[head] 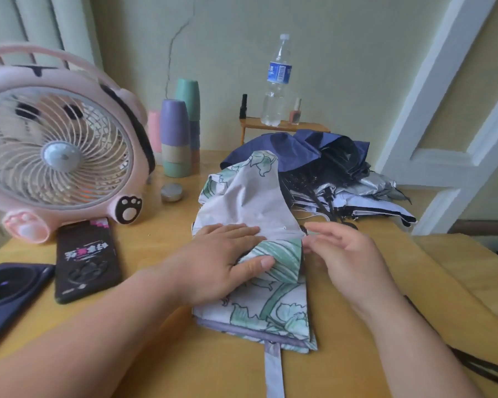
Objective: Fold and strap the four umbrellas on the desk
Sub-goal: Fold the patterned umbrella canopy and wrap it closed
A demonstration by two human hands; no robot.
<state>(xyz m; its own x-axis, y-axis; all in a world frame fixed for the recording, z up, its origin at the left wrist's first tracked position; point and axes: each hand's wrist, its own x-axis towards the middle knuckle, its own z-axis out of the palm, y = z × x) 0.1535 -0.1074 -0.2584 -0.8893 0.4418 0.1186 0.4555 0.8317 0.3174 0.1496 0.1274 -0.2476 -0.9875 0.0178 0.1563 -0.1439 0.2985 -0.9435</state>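
Observation:
A white umbrella with a green leaf print lies flattened in the middle of the wooden desk, its grey strap trailing toward me. My left hand rests on its canopy, fingers straight on top and the thumb pressing a green fold. My right hand hovers just right of that fold, fingers loosely bent, holding nothing. Behind it lie a navy umbrella and a heap of black and silver umbrella fabric, unfolded.
A pink desk fan stands at the left, with two phones in front of it. Stacked cups, a small tin, a water bottle and small bottles on a low shelf stand at the back. A black strap lies at the right.

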